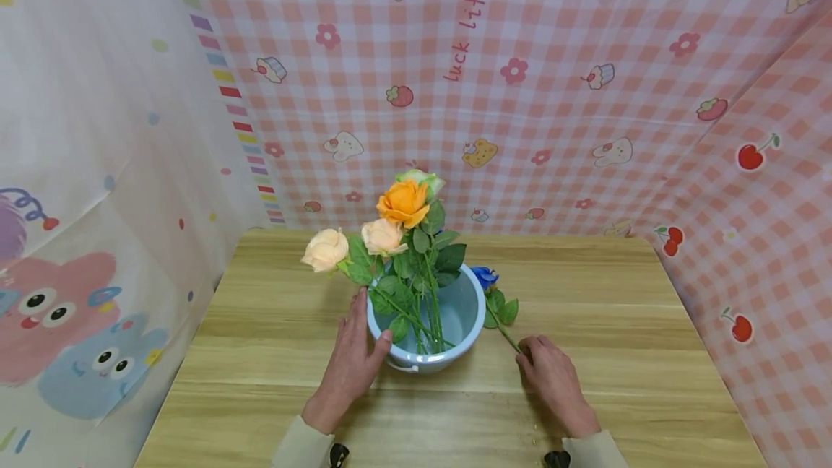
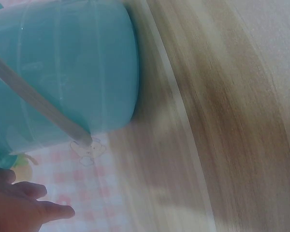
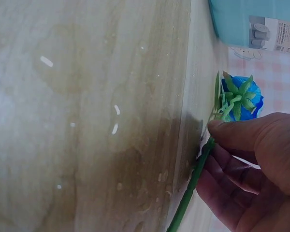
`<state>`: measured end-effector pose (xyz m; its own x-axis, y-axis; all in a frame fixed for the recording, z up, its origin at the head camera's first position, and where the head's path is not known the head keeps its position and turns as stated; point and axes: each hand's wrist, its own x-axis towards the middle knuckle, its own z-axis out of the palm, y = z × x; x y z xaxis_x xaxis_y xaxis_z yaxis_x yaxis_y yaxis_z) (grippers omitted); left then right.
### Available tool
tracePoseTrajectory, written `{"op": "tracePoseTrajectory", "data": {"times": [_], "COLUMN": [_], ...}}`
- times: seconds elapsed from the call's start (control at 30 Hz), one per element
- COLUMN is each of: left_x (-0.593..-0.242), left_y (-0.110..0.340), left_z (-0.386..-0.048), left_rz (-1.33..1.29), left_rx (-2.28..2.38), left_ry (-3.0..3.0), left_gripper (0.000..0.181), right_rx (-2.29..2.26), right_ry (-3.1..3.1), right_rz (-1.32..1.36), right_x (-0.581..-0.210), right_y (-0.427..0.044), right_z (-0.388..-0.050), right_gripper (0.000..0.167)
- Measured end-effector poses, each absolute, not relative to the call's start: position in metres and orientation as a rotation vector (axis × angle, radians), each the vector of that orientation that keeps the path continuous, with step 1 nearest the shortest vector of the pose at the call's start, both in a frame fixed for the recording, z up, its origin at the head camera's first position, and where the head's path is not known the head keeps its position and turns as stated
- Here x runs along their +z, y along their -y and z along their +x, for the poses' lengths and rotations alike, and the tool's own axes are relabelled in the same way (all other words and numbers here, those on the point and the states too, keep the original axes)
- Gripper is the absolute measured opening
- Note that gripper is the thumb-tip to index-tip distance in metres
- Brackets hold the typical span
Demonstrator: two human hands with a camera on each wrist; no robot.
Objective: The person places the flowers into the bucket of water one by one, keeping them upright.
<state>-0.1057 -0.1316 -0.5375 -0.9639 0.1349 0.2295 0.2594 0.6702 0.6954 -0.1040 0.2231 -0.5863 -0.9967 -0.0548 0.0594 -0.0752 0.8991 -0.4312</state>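
A light blue bucket (image 1: 425, 359) stands upright on the table, holding several artificial roses. An orange rose (image 1: 404, 202), a pale peach rose (image 1: 383, 237) and another peach rose (image 1: 326, 250) lean out over its back and left side. My left hand (image 1: 351, 363) rests against the bucket's left side, its thumb at the rim and fingers extended along the outside. To the right of the bucket, a blue rose (image 1: 484, 277) lies low over the tabletop. My right hand (image 1: 552, 378) pinches its green stem (image 3: 187, 193) between thumb and fingers.
The wood-grain table (image 1: 617, 295) reaches back to a pink checked cloth (image 1: 552, 121). Small whitish bits (image 3: 47, 61) lie on its surface near the right hand. The bucket's pale handle (image 2: 43, 104) hangs down its front.
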Motion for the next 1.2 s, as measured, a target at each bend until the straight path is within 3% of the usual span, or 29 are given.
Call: {"op": "tracePoseTrajectory", "data": {"times": [1.2], "left_x": [-0.537], "left_y": [0.132], "left_z": [-0.106], "left_rz": [-0.323], "left_rx": [-1.154], "left_ry": [2.733], "left_gripper": [0.081], "right_rx": [0.768], "right_ry": [2.723], "right_rz": [0.055], "right_x": [-0.542], "right_y": [-0.225], "right_z": [-0.099], "right_gripper": [0.014]}}
